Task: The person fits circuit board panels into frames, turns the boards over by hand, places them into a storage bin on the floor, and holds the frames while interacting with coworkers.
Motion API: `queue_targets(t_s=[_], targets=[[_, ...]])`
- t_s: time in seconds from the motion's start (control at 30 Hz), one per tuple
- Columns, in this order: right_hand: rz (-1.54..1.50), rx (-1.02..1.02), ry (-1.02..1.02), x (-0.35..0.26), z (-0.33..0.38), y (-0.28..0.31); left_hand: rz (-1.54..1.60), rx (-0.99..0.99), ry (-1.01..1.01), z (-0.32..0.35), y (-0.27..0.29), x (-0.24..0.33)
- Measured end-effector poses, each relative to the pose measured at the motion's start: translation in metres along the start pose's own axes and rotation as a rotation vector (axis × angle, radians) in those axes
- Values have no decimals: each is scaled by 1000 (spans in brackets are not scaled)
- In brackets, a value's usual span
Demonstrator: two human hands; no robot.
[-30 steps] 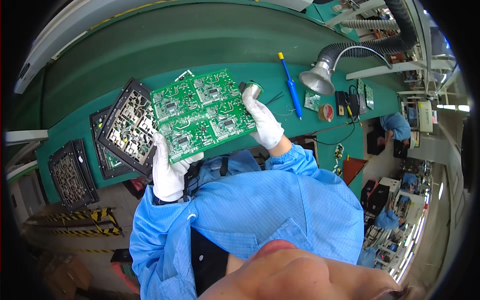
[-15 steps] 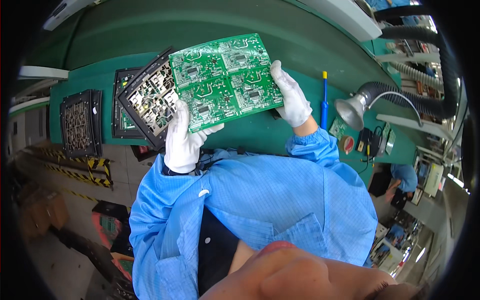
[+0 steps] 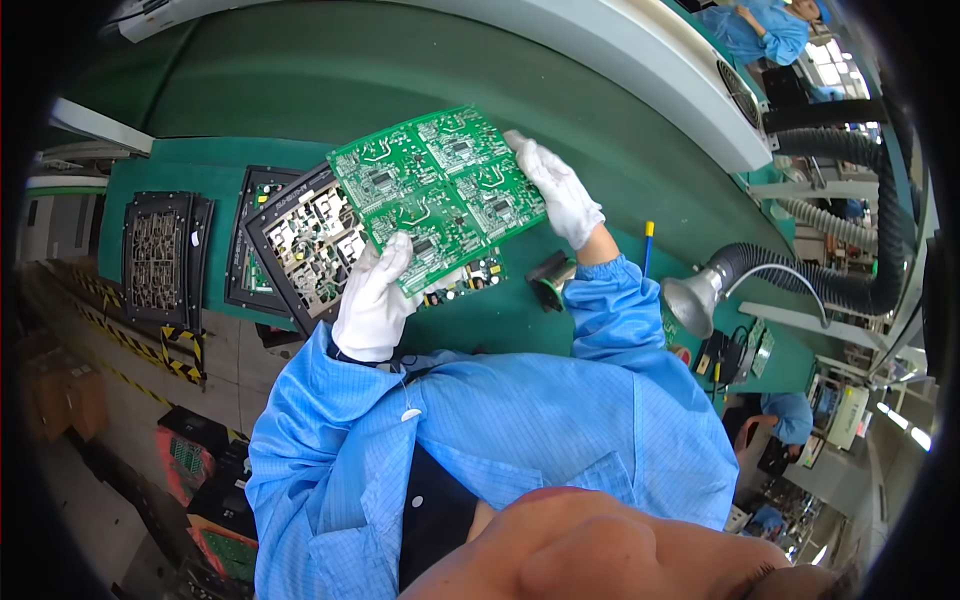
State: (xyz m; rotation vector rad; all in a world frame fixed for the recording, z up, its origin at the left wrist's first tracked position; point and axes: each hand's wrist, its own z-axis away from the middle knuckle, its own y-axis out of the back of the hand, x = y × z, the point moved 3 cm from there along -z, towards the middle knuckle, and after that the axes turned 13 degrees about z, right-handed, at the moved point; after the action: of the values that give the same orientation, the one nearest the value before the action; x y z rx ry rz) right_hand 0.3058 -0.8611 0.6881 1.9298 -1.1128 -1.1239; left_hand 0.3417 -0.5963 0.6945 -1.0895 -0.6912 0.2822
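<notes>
Both hands (image 3: 372, 300) grip circuit board (image 3: 438, 194) above black fixture (image 3: 305, 238).

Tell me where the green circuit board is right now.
The green circuit board is upper centre in the head view, held above the green bench between the left hand and right hand, beside the dark tray.
</notes>
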Motion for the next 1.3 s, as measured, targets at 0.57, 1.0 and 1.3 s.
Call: queue_targets(t_s=[0.57,1.0,1.3], targets=[[282,80,-180,-39,-66,-46,45,-5,-244,-50,18,8],[200,189,104,-63,-106,-51,14,61,-250,-50,39,23],[164,151,-78,-42,-102,-82,195,51,-366,-68,25,16]])
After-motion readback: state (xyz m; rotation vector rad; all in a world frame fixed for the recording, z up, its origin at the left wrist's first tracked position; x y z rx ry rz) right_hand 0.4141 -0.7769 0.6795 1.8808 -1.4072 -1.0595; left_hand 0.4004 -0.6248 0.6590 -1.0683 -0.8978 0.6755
